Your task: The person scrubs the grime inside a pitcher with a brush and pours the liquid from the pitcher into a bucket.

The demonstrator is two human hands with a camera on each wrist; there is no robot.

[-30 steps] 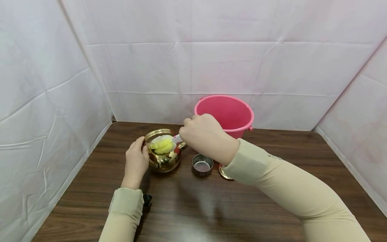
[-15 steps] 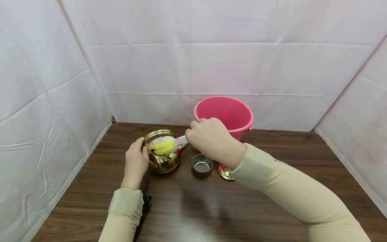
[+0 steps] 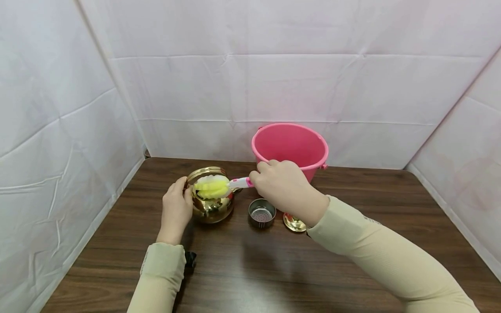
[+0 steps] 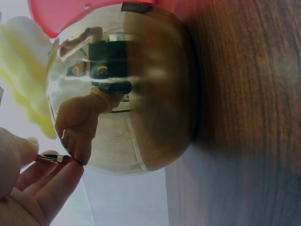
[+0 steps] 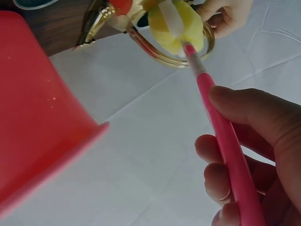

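Note:
A shiny gold teapot (image 3: 213,213) stands on the wooden table with its lid off and its spout (image 5: 96,23) toward the bucket. At its far-left rim my left hand (image 3: 176,211) pinches a small metal part (image 4: 51,158) between thumb and fingers. My right hand (image 3: 285,187) grips the pink handle (image 5: 223,132) of a sponge bottle brush. The brush's yellow and white sponge head (image 3: 213,188) overlaps the teapot's mouth in the head view. From the left wrist, the sponge shows outside the pot, just above the mouth.
Right of the teapot sits a small metal strainer cup (image 3: 262,214) with a perforated bottom. A gold lid (image 3: 294,223) lies beside it, partly under my right forearm. Behind stands a pink bucket (image 3: 321,152). White cloth walls (image 3: 250,87) border the table (image 3: 242,278).
My right hand has moved right and slightly down, with more of the brush handle showing. The sponge head has drawn a little upward out of the teapot's mouth. The left hand stays put.

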